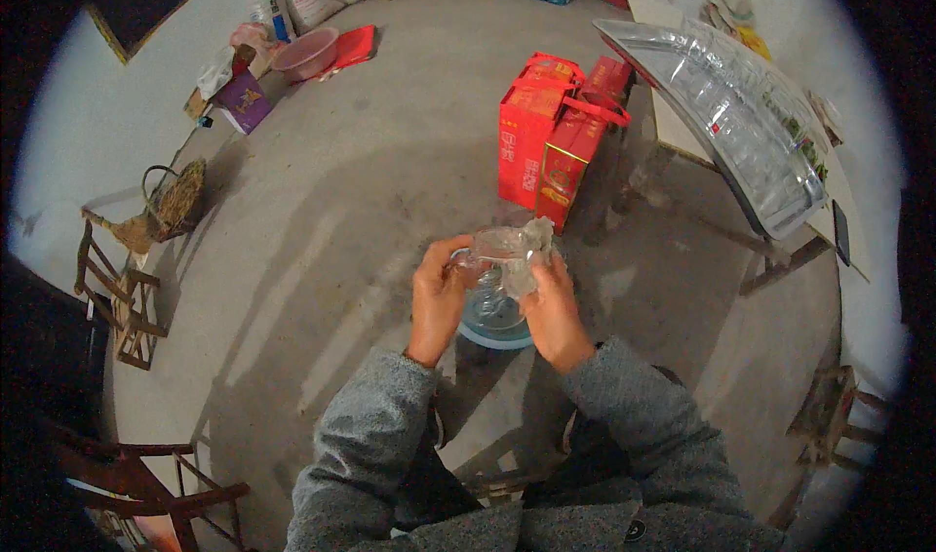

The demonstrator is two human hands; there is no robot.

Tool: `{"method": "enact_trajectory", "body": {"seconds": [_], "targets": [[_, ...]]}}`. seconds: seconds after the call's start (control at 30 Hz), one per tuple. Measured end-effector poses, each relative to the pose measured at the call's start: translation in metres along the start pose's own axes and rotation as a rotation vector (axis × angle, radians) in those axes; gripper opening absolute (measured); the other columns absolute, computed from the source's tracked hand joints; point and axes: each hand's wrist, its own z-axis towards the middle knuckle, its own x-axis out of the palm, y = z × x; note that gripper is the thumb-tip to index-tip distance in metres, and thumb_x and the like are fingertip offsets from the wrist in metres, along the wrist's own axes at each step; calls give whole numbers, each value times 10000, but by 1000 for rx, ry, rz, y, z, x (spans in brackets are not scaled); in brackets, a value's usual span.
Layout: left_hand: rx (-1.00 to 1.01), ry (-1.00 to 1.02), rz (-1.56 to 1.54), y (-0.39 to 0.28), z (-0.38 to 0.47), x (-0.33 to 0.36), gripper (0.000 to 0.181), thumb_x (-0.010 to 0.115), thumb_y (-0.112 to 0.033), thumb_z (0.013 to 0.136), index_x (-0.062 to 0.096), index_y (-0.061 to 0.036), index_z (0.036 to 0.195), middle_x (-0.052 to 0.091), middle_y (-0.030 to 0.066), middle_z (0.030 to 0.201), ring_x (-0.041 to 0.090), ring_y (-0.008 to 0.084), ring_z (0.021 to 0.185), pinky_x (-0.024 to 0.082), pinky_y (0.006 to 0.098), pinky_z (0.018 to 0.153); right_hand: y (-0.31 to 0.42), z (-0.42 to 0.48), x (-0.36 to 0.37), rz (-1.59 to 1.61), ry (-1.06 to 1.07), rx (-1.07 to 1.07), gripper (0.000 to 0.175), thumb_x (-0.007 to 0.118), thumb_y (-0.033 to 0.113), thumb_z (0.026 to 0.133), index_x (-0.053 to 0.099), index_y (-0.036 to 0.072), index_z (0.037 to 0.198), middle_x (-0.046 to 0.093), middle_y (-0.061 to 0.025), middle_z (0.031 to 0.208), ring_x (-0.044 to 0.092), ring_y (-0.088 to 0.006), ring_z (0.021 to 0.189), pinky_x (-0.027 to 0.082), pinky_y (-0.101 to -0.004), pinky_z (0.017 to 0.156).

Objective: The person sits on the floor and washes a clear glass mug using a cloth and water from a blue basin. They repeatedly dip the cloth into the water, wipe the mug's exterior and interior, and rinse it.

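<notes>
Both hands are raised in front of me, above a basin. My left hand (442,289) grips one end of a clear glass vessel (497,243), held roughly sideways. At its other end, my right hand (554,303) holds a pale, wet-looking cloth (540,237) against the glass; its exact folds are blurred. Below the hands, a round basin with a light blue rim (497,343) stands on the floor. Clear glassware (491,296) shows inside the basin, partly covered by the hands and cloth.
Red gift boxes (523,139) stand on the floor just beyond the basin. At right, a table (673,124) bears a large clear plastic-covered tray (746,120). Wooden chairs (139,318) and a broom-like bundle (179,193) are at left. A pink basin (307,54) lies further back.
</notes>
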Motion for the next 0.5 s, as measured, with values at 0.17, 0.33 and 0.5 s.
{"method": "enact_trajectory", "body": {"seconds": [0.17,0.33,0.5], "targets": [[-226,-43,-301,17,10,-14,248,581,-78,915,593,9,1147,645,80,1008,639,155,901,545,302,745,8,-35,17,-529,175,-372,359,549,150,945,479,11,1269,537,-129,1191,523,-237,1105,415,-366,949],[720,257,513,21,18,-15,258,583,-179,939,605,-10,1133,669,108,898,669,184,742,556,299,620,41,-40,34,-817,370,-730,283,630,171,881,596,-3,1101,583,-168,1060,560,-269,1029,453,-391,878],[-473,569,-91,-15,0,-6,231,624,-155,895,610,3,1064,687,142,875,676,223,674,559,338,575,38,-22,15,-377,277,-153,315,561,299,960,559,34,1131,608,-30,941,567,-93,819,471,-273,655]]}}
